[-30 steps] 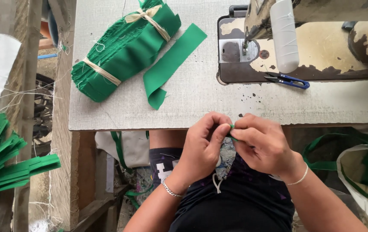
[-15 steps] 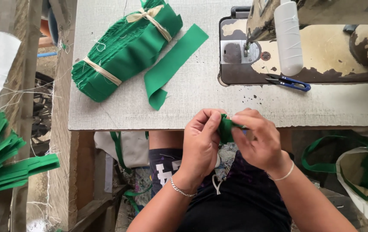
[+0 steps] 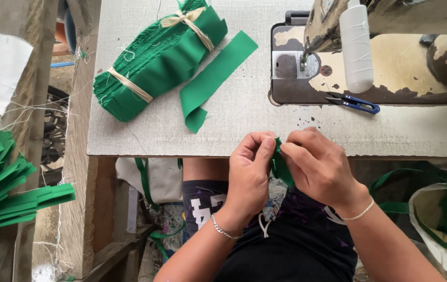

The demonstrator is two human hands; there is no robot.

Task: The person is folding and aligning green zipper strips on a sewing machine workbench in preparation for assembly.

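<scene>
My left hand [image 3: 249,172] and my right hand [image 3: 320,167] meet at the near edge of the grey table [image 3: 244,112]. Between their fingertips they pinch a small folded piece of green fabric [image 3: 281,167]. Both hands hover just below the table edge, over my lap. A loose green fabric strip [image 3: 213,78] lies on the table ahead of my left hand. Beside it rests a thick bundle of green strips [image 3: 155,57] tied with two pale bands.
A worn sewing machine [image 3: 385,47] stands at the right rear, with blue-handled thread snips [image 3: 354,103] on its base. More green strips [image 3: 4,183] are stacked at the far left. A white bag [image 3: 443,224] with green fabric sits at the lower right.
The hands have shifted slightly up toward the table edge and the green piece, hardly visible a second ago, now shows folded between the fingertips.
</scene>
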